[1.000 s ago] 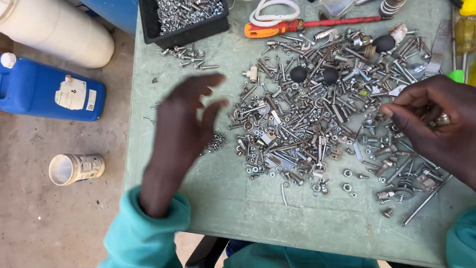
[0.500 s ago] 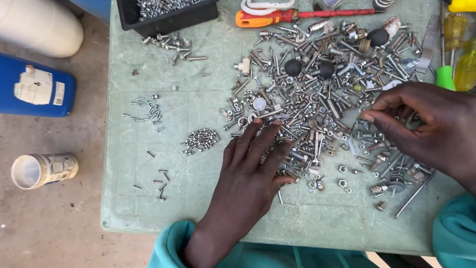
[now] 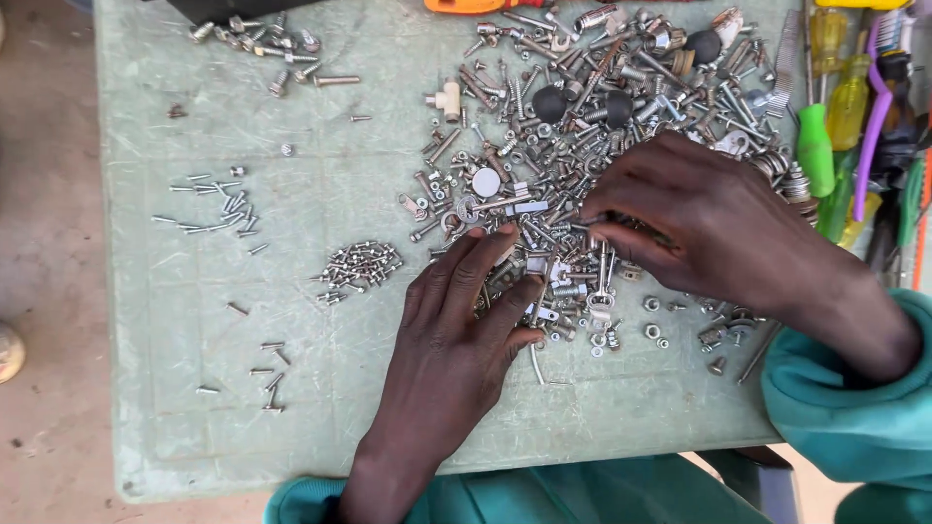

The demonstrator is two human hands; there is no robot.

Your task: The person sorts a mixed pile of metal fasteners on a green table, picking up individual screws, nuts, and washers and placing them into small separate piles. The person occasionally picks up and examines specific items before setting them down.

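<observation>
A big heap of mixed screws, bolts, nuts and washers (image 3: pixel 592 107) covers the right half of a pale green table (image 3: pixel 175 320). My left hand (image 3: pixel 456 330) lies flat on the heap's near left edge, fingers spread over the metal parts. My right hand (image 3: pixel 699 218) rests on the heap to the right, fingers curled down and pinching among the screws; whether it holds one is hidden. Both sleeves are teal.
A small pile of tiny screws (image 3: pixel 359 264) lies left of my left hand. Thin nails (image 3: pixel 216 209) and a few screws (image 3: pixel 264 374) are scattered further left. More bolts (image 3: pixel 267 49) lie at the top left. Screwdrivers with coloured handles (image 3: pixel 835 116) line the right edge.
The view has shifted left and closer. My left hand came down from hovering over the table onto the heap's edge. My right hand moved left into the heap's middle.
</observation>
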